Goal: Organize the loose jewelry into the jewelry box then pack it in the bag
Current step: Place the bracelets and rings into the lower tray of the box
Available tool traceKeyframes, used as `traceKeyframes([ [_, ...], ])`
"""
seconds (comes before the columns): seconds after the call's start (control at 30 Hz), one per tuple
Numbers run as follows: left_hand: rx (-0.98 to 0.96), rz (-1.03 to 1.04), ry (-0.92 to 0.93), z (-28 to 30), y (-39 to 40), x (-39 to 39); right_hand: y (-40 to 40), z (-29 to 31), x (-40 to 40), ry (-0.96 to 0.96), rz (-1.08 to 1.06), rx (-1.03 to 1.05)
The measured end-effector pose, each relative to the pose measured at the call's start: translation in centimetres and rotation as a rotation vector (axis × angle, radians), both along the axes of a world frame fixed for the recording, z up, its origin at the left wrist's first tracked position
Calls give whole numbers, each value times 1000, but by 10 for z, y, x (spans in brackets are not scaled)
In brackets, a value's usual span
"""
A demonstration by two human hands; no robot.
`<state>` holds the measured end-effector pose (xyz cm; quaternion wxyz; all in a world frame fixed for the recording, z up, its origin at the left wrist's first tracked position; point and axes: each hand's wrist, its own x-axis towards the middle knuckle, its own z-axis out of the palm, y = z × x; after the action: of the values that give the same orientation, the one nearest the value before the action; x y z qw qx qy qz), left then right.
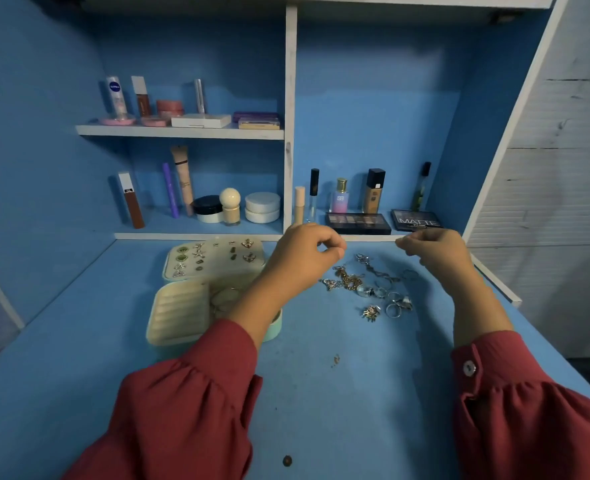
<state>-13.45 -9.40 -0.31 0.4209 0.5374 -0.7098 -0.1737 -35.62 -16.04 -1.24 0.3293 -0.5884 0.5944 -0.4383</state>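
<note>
Mid-sorting: left hand [302,258] and right hand [435,251] raised, fingers pinched, contents too fine to tell. Loose jewelry [369,287] beneath and between them, jewelry box [182,317] under left wrist. Next, probably: lowering into a compartment.

Desk surface [79,341]: matte blue, with a few dark specks low in the frame. Back panel [373,133], upper centre: the same blue; shelf boards [179,132] and divider whitish. Jewelry box [182,317], centre left: cream lining, pale mint shell, ribbed cream ring rolls. Loose jewelry [373,289], centre right: silver and gold tones. Sleeves [189,410], bottom: plain dark red, one pale button at right cuff. Eyeshadow palettes [357,223], right shelf: black cases. Compacts [117,120], upper left: pink.
</note>
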Motion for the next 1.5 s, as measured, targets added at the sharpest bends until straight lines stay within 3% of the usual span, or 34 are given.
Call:
traceKeyframes([
  [0.27, 163, 61, -28, -18, -41, -50, -23, -19, -33, 214, -83, 80],
  [0.47, 278, 82, -148, -28, -55, -68, -23, -23, -29, 347, -79, 121],
  [0.93, 318, 154, -380, -35, -60, -73, -29, -32, -23, 549, -120, 196],
  [1.2, 305, 173, -393, -37, -60, -76, -27, -29, -21, 490, -106, 173],
  [1.37, 249, 160, -497, -34, -52, -81, -24, -27, -20, 448, -98, 154],
  [1.5, 297, 151, -426, -31, -50, -81, -24, -26, -20, 410, -92, 131],
])
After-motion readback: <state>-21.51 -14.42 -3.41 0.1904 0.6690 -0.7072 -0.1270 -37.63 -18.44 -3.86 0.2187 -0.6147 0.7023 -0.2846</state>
